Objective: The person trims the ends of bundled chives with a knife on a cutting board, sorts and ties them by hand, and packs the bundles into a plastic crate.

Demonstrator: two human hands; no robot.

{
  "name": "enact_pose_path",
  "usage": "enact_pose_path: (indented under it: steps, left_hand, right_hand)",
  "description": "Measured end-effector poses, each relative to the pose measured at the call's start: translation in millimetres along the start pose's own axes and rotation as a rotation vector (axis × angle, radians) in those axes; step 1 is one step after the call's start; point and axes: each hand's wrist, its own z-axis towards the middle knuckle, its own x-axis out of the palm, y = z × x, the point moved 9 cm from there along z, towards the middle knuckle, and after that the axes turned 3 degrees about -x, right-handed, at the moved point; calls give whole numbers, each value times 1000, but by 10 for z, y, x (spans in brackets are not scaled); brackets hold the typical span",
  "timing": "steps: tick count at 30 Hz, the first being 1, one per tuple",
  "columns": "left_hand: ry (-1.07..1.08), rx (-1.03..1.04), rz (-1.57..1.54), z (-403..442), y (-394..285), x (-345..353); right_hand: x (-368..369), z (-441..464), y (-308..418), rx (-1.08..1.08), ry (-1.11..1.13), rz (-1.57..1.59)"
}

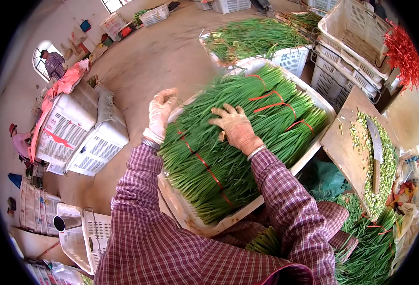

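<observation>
A white crate (204, 230) in front of me is full of green chives (204, 166), tied in bunches with red ties (212, 176). My right hand (235, 127) lies on the leaves near the middle, its fingers spread and holding nothing. At the crate's far left side my left hand (161, 114), in a thin pale glove, is raised with its fingers bent together. Whether anything is pinched in them cannot be seen. The leaf tips right of it are blurred. A loose bunch of chives (265, 242) shows by my lap.
On my right, a knife (375, 152) lies on a board (345, 147) with chopped stem ends (385, 178). More chives (366, 251) lie below. Another filled crate (290, 59) stands ahead, beside stacked crates (347, 61). Red ties (403, 57) hang right. Crates (71, 123) and two people stand left.
</observation>
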Motion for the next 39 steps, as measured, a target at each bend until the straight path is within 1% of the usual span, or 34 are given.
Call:
enact_pose_path:
  steps: [1,3,4,5,7,8,10,13,15,16,18,19,21,22,23,25,26,27,29,33,35,36,38,39]
  left_hand:
    - [57,-23,-91,-32,-27,130]
    - [51,-28,-114,-68,-60,224]
    - [70,-67,-120,-64,-12,258]
    - [91,-106,-123,-73,37,290]
    - [52,-125,-127,-136,63,256]
    - [48,-128,-115,-156,81,240]
    - [44,-136,-104,-198,97,238]
    - [9,-136,-180,-268,127,156]
    - [-13,-90,-71,-276,137,76]
    - [-18,-91,-69,-297,167,62]
    - [122,-102,-41,-357,222,207]
    - [121,-102,-40,-366,231,218]
    - [193,77,247,-408,106,342]
    - [198,17,336,-421,105,365]
    - [197,19,336,-398,153,370]
    - [232,121,493,-366,139,450]
    - [246,71,518,-366,215,450]
    - [245,73,519,-361,216,467]
    - [260,150,634,-362,181,539]
    - [263,207,653,-408,12,646]
    - [265,238,878,-383,89,711]
    - [267,240,878,-383,121,724]
    - [96,260,979,-374,128,628]
    - [104,262,976,-384,180,616]
  right_hand:
    - [141,-17,18,-33,106,-60]
    - [219,-170,-51,-39,137,-10]
    - [241,-267,-92,-44,165,40]
    - [165,-373,-128,-71,100,52]
    - [67,-545,-199,-88,136,105]
    - [36,-631,-219,-97,87,126]
    - [-13,-696,-214,-81,59,144]
    - [-29,-736,-213,-63,18,181]
    - [-33,-743,-226,-58,3,199]
    - [-28,-743,-229,-62,2,209]
    - [-15,-742,-228,-58,1,206]
    - [-10,-744,-229,-49,0,202]
    - [-5,-754,-229,-47,-8,200]
    - [-1,-755,-232,-48,-12,206]
    - [2,-755,-236,-49,-16,210]
    - [3,-756,-231,-49,-23,206]
    - [0,-757,-232,-49,-30,203]
    - [-8,-758,-227,-50,-31,202]
    - [-12,-757,-220,-48,-24,202]
    - [-22,-773,-226,-52,-42,218]
    - [-22,-773,-221,-54,-42,205]
    - [-16,-767,-224,-54,-37,215]
    - [-14,-777,-228,-49,-41,219]
    - [-22,-789,-230,-44,-44,220]
